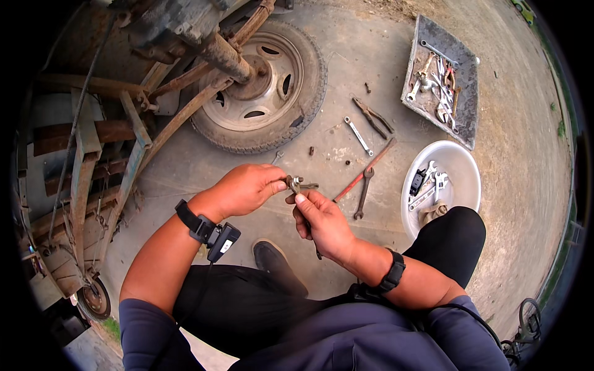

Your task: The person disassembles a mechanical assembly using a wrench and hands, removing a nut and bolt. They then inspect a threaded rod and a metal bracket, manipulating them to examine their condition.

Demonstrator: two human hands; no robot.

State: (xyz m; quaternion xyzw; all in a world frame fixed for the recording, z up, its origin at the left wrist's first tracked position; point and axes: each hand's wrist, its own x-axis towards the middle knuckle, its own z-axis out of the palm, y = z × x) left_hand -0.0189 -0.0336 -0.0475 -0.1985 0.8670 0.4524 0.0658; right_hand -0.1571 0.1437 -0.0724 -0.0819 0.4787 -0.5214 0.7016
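Note:
In front of my knees, both hands meet over the concrete floor. My left hand (250, 187) is closed, thumb and fingertips pinching a small bolt (299, 180) with a shiny threaded end. Wrapped below it, my right hand (326, 226) grips a slim metal wrench (294, 188), whose head is up against the bolt. Its tail end pokes out under my right fist. A short metal piece (310, 185) sticks out to the right of the bolt; what it belongs to I cannot make out. My fingers partly hide the joint between bolt and wrench.
A vehicle wheel (291, 123) lies under a rusty axle (232, 59), with a metal frame (86, 148) leftward. Pliers (373, 117), a combination wrench (359, 136), a red bar (365, 169) and an open-end wrench (364, 195) lie right. A tray (467, 114) and white basin (473, 179) hold tools.

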